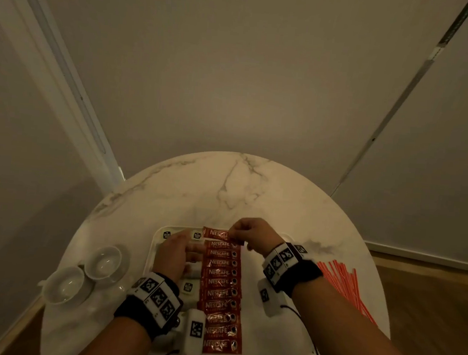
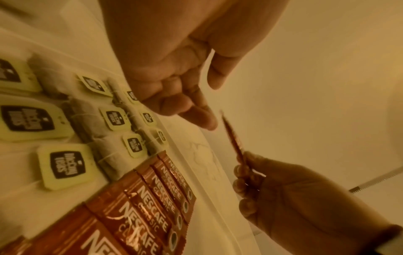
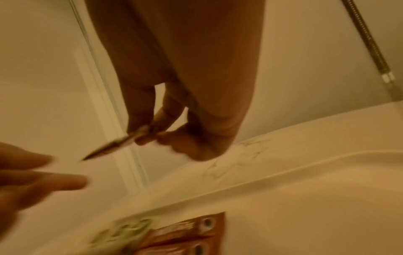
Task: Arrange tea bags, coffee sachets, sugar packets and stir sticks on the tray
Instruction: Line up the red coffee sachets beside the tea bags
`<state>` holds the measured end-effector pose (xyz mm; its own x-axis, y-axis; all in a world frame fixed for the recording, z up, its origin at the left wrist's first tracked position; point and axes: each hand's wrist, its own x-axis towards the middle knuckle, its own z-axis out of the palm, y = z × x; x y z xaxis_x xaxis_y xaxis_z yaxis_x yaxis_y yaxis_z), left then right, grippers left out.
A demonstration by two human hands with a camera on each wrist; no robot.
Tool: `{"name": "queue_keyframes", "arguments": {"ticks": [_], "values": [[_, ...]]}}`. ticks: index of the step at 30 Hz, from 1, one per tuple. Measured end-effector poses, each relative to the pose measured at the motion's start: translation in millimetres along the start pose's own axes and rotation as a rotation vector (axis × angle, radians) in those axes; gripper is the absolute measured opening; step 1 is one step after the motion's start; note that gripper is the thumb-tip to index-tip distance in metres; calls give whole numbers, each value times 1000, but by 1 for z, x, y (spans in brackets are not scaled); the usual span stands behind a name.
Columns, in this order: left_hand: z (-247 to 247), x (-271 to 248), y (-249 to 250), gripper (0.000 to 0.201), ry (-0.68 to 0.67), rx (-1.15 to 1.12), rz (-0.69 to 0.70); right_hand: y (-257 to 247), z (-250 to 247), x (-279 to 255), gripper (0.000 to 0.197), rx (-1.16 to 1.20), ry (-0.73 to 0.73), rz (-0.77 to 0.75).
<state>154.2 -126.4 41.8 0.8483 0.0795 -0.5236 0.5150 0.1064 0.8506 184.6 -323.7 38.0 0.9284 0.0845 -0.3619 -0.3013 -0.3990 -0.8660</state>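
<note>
— Red foil fills the near end of the white tray [image 1: 153, 244]: a column of coffee sachets [image 1: 222, 294] lying flat and overlapping, each printed "NESCAFE CLASSIC" beside a little cup picture.

— And left of that column?

— Tea bags [image 2: 102, 131] in rows on the same tray, their pale paper tags [image 2: 64, 166] bearing a dark badge; the lettering on it is too small to read surely. The left hand [image 1: 172, 252] lies over them, fingers straight and relaxed, holding nothing.

— Where is the right hand?

— The right hand [image 1: 253, 233] is over the tray's far end, its fingers [image 2: 242, 170] pinching one more sachet [image 1: 215, 234] by its end. That held sachet also reads "NESCAFE" and hangs just beyond the last one in the column, lifted off the tray in the left wrist view.

— Anything off the tray?

— Two white cups on saucers [image 1: 85, 275] stand on the marble tabletop [image 1: 226, 188] to the left, and a loose heap of red-and-white stir sticks [image 1: 345, 284] lies on the right, behind the right wrist. Sugar packets I cannot make out.
</note>
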Motion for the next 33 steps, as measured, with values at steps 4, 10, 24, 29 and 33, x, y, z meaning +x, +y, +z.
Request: {"name": "queue_keyframes", "arguments": {"ticks": [4,10,24,29,33], "values": [[-7,-4,0,19,16,25,-21,6,-2,40,10,-292,107,1],[-18,-6,-10,21,-17,65,1,21,5,63,13,-498,101,43],[-7,-15,-19,15,-104,354,79,44,16,58,15,-532,253,-81],[-5,-28,-37,12,-294,677,173,41,27,40,29,-683,163,-232],[-12,-44,-52,27,-462,939,296,45,39,14,39,-660,126,-246]]}}
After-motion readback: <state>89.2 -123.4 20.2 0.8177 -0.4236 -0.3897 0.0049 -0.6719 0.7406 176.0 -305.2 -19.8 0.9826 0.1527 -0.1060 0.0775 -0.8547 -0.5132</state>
